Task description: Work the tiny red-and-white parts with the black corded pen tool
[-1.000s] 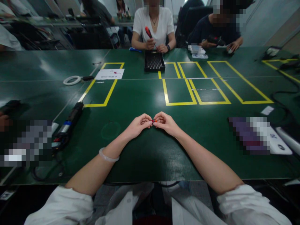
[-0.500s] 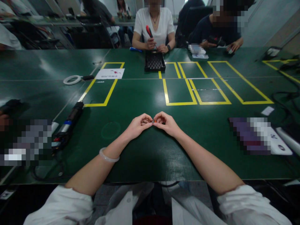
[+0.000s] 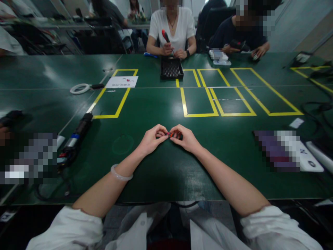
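My left hand (image 3: pixel 155 138) and my right hand (image 3: pixel 182 136) meet fingertip to fingertip over the middle of the green table (image 3: pixel 156 184). Between them they pinch a small dark part with red and orange bits (image 3: pixel 169 134). It is too small for me to tell its kind, and the fingers cover much of it. Both hands are closed, thumbs toward me, the other fingers curled behind.
Yellow tape outlines (image 3: pixel 201 115) mark the table ahead. Across it, a person with a red-handled tool (image 3: pixel 165 35) works at a black tray (image 3: pixel 171 73). An electric screwdriver (image 3: pixel 78 135) lies left, by a white coiled cable (image 3: pixel 79 89). A white card (image 3: pixel 122 81) lies beyond.
My fingertips have shifted slightly, so more of the small part's red and orange shows between them. My arms have stayed nearly in place.
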